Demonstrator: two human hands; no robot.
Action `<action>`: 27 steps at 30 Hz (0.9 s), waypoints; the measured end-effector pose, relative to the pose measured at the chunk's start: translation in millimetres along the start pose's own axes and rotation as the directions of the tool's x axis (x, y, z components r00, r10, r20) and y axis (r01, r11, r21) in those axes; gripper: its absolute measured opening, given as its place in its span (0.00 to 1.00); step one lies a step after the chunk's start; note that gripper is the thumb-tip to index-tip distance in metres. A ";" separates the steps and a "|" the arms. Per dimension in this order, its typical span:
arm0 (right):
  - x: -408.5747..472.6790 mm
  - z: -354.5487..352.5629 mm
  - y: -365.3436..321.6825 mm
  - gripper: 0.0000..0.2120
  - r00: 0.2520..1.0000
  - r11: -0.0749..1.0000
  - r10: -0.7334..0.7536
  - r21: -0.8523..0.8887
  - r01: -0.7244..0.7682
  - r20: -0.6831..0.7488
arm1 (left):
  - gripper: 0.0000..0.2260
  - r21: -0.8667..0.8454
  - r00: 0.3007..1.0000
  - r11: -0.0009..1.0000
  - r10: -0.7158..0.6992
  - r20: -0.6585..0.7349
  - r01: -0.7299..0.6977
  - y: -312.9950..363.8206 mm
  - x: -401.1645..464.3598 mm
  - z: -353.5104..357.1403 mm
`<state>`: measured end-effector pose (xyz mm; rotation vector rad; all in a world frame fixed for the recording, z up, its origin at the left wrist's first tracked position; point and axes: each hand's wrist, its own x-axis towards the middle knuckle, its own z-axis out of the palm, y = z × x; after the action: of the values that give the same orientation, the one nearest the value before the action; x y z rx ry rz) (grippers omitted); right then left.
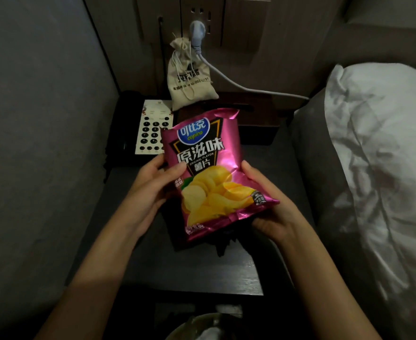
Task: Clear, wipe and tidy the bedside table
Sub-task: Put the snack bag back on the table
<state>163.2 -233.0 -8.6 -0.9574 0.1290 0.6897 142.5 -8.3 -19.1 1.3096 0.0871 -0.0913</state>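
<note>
Head view, shiny pink foil crisp bag [209, 168] held above the dark bedside surface [238, 273], left grip [153, 187] and right grip [270, 207] clamped on its side edges, black telephone [138, 131] at back left, beige drawstring pouch [189, 74] behind, white pillow [378, 153] bordering the right edge.

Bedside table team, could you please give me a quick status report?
Both hands, left and right, grip the chip bag above the bedside table. Phone and cloth pouch not yet cleared.
</note>
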 end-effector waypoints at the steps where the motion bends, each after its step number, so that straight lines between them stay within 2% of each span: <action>1: 1.7 -1.5 -0.8 0.14 0.999 1.000 0.010 -0.001 -0.010 -0.035 | 0.18 -0.024 1.000 1.000 0.007 -0.020 -0.007 -0.6 0.8 1.0; 3: 5.8 -3.2 -2.4 0.15 0.992 0.998 0.034 0.065 -0.027 -0.119 | 0.20 -0.070 0.998 0.997 0.026 -0.054 -0.030 0.0 4.4 4.0; 6: 13.0 -11.3 -4.0 0.14 0.960 0.962 0.103 0.273 -0.029 -0.259 | 0.23 -0.028 0.989 0.996 0.080 -0.121 -0.084 9.7 19.2 13.1; 9: 14.3 -27.9 -7.7 0.18 0.926 0.932 0.096 0.360 0.045 -0.364 | 0.17 0.013 0.975 0.985 0.169 -0.146 -0.169 29.3 54.5 23.0; 11: 10.9 -33.5 -11.7 0.17 0.922 0.914 0.106 0.402 0.058 -0.373 | 0.16 0.039 0.962 0.970 0.243 -0.126 -0.239 46.7 87.8 31.4; 13: 8.7 -35.1 -14.5 0.12 0.918 0.906 0.118 0.419 0.056 -0.378 | 0.18 0.072 0.950 0.954 0.298 -0.097 -0.292 64.5 122.2 42.8; 15: 8.5 -34.2 -13.6 0.12 0.918 0.906 0.126 0.421 0.047 -0.375 | 0.20 0.109 0.939 0.941 0.330 -0.098 -0.319 78.3 155.6 54.7; 20: 10.1 -33.8 -13.7 0.13 0.921 0.900 0.129 0.434 0.047 -0.368 | 0.19 0.243 0.932 0.924 0.335 -0.139 -0.296 84.3 217.6 73.6; 27: 15.7 -29.0 -13.3 0.15 0.930 0.899 0.153 0.439 0.010 -0.335 | 0.14 0.391 0.913 0.862 0.393 -0.111 -0.323 68.0 240.7 76.2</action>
<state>189.0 -253.4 -22.3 -0.6379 0.6268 0.5137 390.4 -68.9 37.9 1.6862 -0.0183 0.3554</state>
